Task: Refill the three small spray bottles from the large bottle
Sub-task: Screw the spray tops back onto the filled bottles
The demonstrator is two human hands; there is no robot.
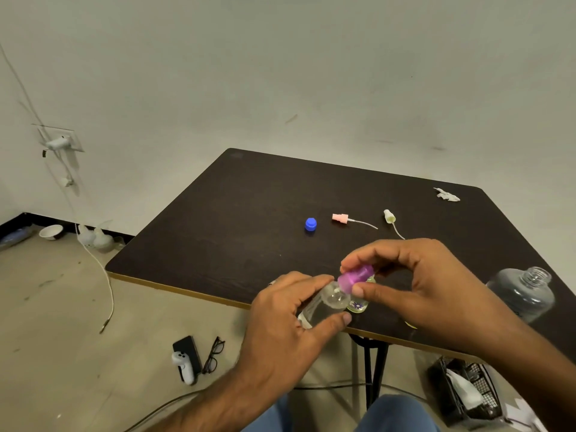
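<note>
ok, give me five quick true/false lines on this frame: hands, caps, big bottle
1. The left hand grips a small clear spray bottle. True.
2. The right hand pinches a blue cap. False: it pinches the purple spray cap at that bottle's neck; the blue cap lies alone on the table.
3. The large clear bottle stands open, no cap on it. True.
4. The pink spray head is screwed onto a bottle. False: it lies loose on the table, tube attached.
5. The eyeglasses lie on the table. False: they lie on the floor.
</note>
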